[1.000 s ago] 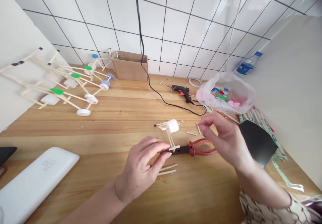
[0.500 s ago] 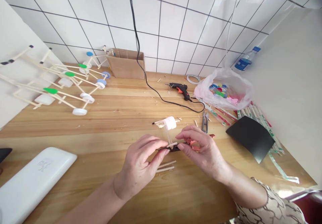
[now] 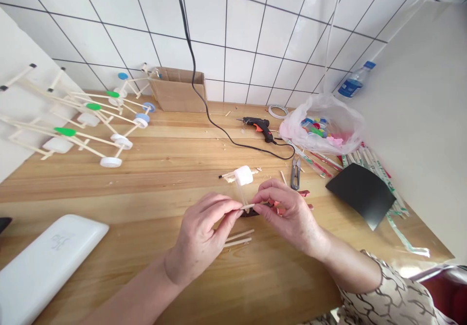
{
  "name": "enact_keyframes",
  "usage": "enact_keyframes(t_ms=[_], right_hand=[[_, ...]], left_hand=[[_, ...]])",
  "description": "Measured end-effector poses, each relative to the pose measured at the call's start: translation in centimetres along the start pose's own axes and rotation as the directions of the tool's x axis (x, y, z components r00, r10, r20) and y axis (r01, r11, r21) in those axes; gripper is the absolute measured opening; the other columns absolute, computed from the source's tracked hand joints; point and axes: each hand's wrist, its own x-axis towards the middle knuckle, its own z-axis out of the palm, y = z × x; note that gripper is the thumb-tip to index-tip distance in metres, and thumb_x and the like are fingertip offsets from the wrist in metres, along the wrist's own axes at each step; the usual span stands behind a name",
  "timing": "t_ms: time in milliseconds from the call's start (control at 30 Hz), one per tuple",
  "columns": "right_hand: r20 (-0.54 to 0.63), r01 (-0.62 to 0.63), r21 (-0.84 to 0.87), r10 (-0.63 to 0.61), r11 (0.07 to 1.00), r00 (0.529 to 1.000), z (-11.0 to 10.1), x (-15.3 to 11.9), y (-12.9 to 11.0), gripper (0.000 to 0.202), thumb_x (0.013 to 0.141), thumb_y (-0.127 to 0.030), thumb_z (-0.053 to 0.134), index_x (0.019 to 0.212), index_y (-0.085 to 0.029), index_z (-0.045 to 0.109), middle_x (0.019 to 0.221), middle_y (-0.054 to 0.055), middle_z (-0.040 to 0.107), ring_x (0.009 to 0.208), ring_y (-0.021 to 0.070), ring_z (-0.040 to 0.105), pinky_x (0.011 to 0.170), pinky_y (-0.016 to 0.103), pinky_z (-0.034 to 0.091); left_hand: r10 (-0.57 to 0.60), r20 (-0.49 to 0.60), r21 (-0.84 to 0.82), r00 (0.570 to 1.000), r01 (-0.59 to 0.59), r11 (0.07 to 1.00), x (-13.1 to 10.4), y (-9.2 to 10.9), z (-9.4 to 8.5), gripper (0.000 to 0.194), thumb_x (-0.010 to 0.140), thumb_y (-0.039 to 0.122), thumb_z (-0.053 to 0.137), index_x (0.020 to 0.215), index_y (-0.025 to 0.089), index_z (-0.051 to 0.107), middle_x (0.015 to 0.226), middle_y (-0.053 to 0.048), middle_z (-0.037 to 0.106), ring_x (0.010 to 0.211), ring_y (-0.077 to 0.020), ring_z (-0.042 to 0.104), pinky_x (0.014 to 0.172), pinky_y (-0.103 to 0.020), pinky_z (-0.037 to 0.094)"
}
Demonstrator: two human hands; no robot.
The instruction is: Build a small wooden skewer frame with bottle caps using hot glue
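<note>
Several cap-wheeled stick frames (image 3: 94, 106) look finished left of the pliers (image 3: 250, 213), over which your left hand (image 3: 202, 225) and right hand (image 3: 294, 218) fingertip-pinch one short stick (image 3: 248, 207), two loose sticks (image 3: 239, 242) on their near side lying unattached.

The scene is bright, with a pale and rather even light. On the tiled wall (image 3: 241, 28), whitish glare spreads toward the upper right, where the corner itself becomes darker. The white slab (image 3: 54, 261) and the white caps (image 3: 243, 175) are so bright that their details are nearly lost. Below the left hand (image 3: 202, 223) and the right hand (image 3: 292, 213), the wooden table (image 3: 175, 145) looks somewhat darker, with soft shadow. The black sheet (image 3: 361, 193) has a faint shine. Tile lines lean outward, stretched by the wide lens, and the thin stick (image 3: 247, 207) appears slightly blurred.
</note>
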Motion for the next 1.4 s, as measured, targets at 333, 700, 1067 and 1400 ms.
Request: enact_keyframes(t_ms=[333,700,1067,1400], right_hand=[[0.003,0.018,-0.006,-0.018,1.0,1.0,0.02,-0.02,0.25,0.006,0.082,-0.019,0.06,0.077,-0.02,0.064,0.081,0.003,0.059,0.075,0.0149,0.058,0.067,0.027,0.046],[-0.001,0.008,-0.02,-0.008,1.0,1.0,0.05,0.03,0.03,0.008,0.081,-0.014,0.059,0.075,-0.018,0.062,0.08,0.003,0.059,0.075,0.0135,0.058,0.067,0.026,0.047],[-0.001,0.036,-0.005,-0.036,0.999,0.999,0.01,0.01,0.16,0.009,0.081,-0.011,0.06,0.075,-0.017,0.062,0.079,0.003,0.059,0.074,0.0125,0.057,0.068,0.025,0.046],[0.0,0.022,-0.012,-0.022,1.0,1.0,0.01,-0.03,0.05,0.009,0.081,-0.012,0.059,0.074,-0.018,0.062,0.08,0.003,0.059,0.074,0.0129,0.057,0.065,0.025,0.047]], left_hand=[[0.003,0.014,-0.027,1.0,-0.003,1.0,0.07,-0.12,0.03,0.013,0.079,0.007,0.064,0.085,0.018,0.065,0.075,-0.001,0.067,0.067,-0.0105,0.063,0.063,-0.02,0.052],[0.016,0.002,-0.027,1.0,-0.016,0.999,0.0,-0.14,0.21,0.011,0.08,0.008,0.063,0.084,0.017,0.065,0.075,-0.002,0.068,0.067,-0.0103,0.063,0.063,-0.02,0.052],[0.0,0.018,-0.04,1.0,0.001,0.999,-0.06,-0.15,0.26,0.011,0.08,0.007,0.063,0.085,0.017,0.065,0.075,-0.001,0.068,0.068,-0.01,0.062,0.064,-0.02,0.051],[0.021,0.01,-0.049,1.0,-0.021,0.999,-0.18,-0.34,0.3,0.013,0.079,0.006,0.064,0.085,0.016,0.065,0.076,-0.002,0.067,0.068,-0.0095,0.062,0.065,-0.02,0.051]])
